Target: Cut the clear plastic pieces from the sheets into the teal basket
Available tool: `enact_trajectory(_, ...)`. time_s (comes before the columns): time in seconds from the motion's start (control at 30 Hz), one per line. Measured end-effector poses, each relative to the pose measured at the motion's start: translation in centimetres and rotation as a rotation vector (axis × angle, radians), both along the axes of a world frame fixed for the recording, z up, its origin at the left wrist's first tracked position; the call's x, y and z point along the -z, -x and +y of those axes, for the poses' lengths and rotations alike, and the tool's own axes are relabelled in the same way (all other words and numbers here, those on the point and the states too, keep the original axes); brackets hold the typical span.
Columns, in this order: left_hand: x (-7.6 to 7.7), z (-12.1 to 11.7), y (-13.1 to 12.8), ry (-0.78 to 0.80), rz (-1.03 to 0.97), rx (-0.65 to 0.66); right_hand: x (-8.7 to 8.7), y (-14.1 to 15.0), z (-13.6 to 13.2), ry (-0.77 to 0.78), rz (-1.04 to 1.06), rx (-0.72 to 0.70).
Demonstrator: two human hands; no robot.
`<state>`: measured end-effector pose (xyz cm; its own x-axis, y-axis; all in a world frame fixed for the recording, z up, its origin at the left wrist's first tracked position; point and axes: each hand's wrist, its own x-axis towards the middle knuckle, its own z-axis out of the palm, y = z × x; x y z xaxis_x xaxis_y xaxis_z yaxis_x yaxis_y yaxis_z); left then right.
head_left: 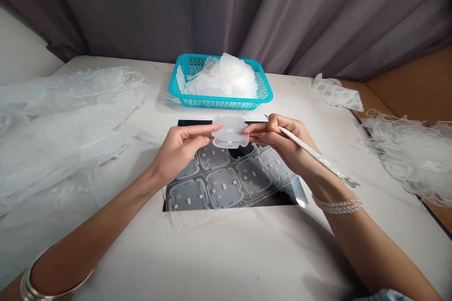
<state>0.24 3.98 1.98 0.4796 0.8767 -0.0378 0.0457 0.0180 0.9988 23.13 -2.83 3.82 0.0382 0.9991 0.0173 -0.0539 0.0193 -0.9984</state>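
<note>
Between my two hands I hold up a small translucent plastic piece with a notched, rounded outline. My left hand pinches its left edge. The fingertips of my right hand grip its right edge, and a slim white pen-like tool with a dark pointed tip also rests in that hand. Below lies a translucent sheet of similar joined pieces, with one dark gap where a piece is absent. This sheet lies over a black mat and sticks out past its front edge.
A turquoise basket heaped with loose translucent pieces stands behind the mat. Stacked translucent sheets cover the table's left side. Tangled plastic offcuts lie at the right, and a crumpled sheet sits at the back right. Grey curtain hangs behind.
</note>
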Motion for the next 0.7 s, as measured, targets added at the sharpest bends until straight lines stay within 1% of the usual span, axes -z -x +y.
enact_trajectory(0.07, -0.1, -0.1, 0.0, -0.017, -0.018, -0.014, 0.0, 0.1, -0.1, -0.022, -0.013, -0.001)
enact_trajectory(0.13, -0.2, -0.2, 0.0, -0.054, 0.003, -0.031, -0.1, 0.2, -0.1, -0.039, -0.021, 0.006)
enact_trajectory(0.2, -0.3, -0.3, -0.1, -0.059, 0.023, -0.037, -0.2, 0.2, -0.2, -0.047, -0.032, 0.016)
enact_trajectory(0.3, -0.4, -0.3, -0.2, 0.014, -0.002, -0.023, -0.2, 0.3, -0.1, -0.048, -0.049, 0.033)
enact_trajectory(0.43, -0.5, -0.2, -0.3, 0.125, -0.114, 0.010, 0.1, 0.2, 0.0, -0.049, -0.035, 0.029)
enact_trajectory(0.57, -0.7, -0.2, -0.3, 0.169, -0.150, 0.030, 0.2, -0.1, -0.1, -0.069, -0.048, 0.021)
enact_trajectory(0.63, -0.9, -0.3, -0.2, 0.192, -0.158, 0.033, 0.0, -0.1, -0.3, -0.060, -0.093, 0.001)
enact_trajectory(0.7, -1.1, -0.3, -0.2, 0.232, -0.169, 0.036, -0.2, 0.2, -0.8, -0.054, -0.205, -0.030)
